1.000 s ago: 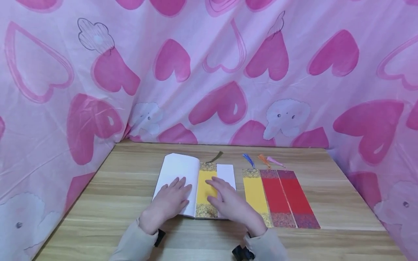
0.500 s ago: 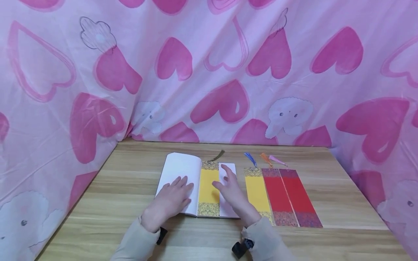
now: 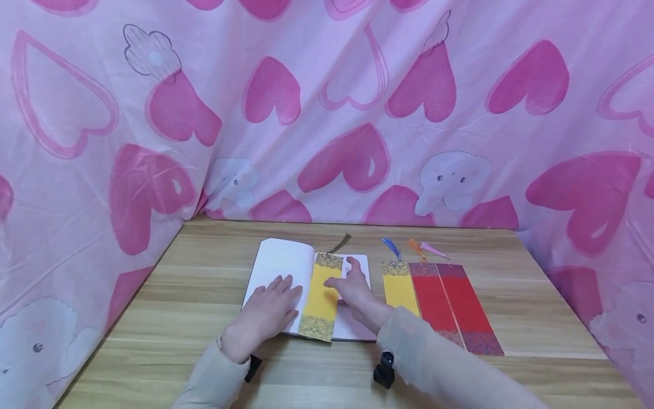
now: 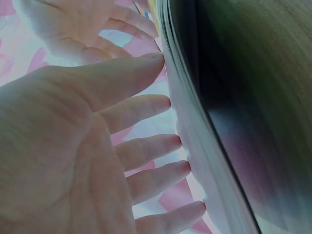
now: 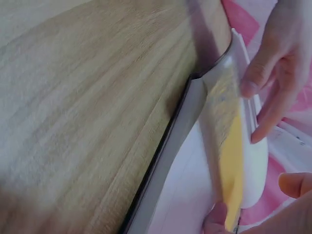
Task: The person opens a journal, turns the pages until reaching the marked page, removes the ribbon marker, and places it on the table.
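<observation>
A notebook [image 3: 283,261] lies open on the table, its pages blank. On it sits a yellow bookmark [image 3: 319,295] with patterned gold ends and an olive tassel [image 3: 339,243], slanted, its bottom end toward the left page. My left hand [image 3: 268,309] rests flat on the left page with fingers spread, fingertips against the paper. Over the right page, my right hand [image 3: 360,292] reaches across the bookmark's right edge. In the right wrist view a fingertip [image 5: 218,214] touches that edge, while another digit [image 5: 292,184] stays raised apart from it.
To the right of the notebook lie another yellow bookmark [image 3: 400,292] with a blue tassel and two red bookmarks [image 3: 434,301] with orange and pink tassels. My right sleeve [image 3: 424,346] covers their lower ends partly. A pink heart-patterned cloth [image 3: 327,130] hangs behind the wooden table [image 3: 168,318].
The bookmark on the notebook has turned, its lower end swinging left over the fold. My right hand has gone from lying on it, off rightward, back to its edge. My left hand stays put.
</observation>
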A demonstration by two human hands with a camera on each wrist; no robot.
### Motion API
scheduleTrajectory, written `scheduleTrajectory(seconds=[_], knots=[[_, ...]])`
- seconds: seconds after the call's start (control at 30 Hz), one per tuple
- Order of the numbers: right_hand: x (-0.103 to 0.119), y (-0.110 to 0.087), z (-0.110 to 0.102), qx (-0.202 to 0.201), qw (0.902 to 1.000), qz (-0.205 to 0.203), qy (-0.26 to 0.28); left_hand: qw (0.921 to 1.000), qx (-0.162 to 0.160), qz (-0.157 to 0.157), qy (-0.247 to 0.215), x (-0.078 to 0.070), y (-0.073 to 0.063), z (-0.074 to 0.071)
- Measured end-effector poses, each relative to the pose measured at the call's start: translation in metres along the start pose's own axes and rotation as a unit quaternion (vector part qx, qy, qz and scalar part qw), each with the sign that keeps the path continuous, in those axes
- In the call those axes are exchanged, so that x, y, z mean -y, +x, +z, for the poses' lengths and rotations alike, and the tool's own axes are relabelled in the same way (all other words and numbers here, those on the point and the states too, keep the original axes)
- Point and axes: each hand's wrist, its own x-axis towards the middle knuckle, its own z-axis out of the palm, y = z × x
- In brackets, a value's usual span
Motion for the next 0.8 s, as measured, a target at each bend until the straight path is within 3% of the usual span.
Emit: scheduleTrajectory(seconds=[0.27, 0.47, 0.8], knots=[[0.002, 0.006, 0.004, 0.001, 0.9992, 0.035, 0.018, 1.0000, 0.004, -0.001, -0.001, 0.001, 0.001, 0.001], [0.003, 0.009, 0.007, 0.025, 0.9980, 0.052, 0.025, 1.0000, 0.001, -0.006, -0.006, 0.001, 0.001, 0.001], [0.003, 0.011, 0.009, 0.053, 0.9890, 0.058, 0.125, 0.9997, 0.011, -0.013, -0.017, 0.002, 0.001, -0.001]])
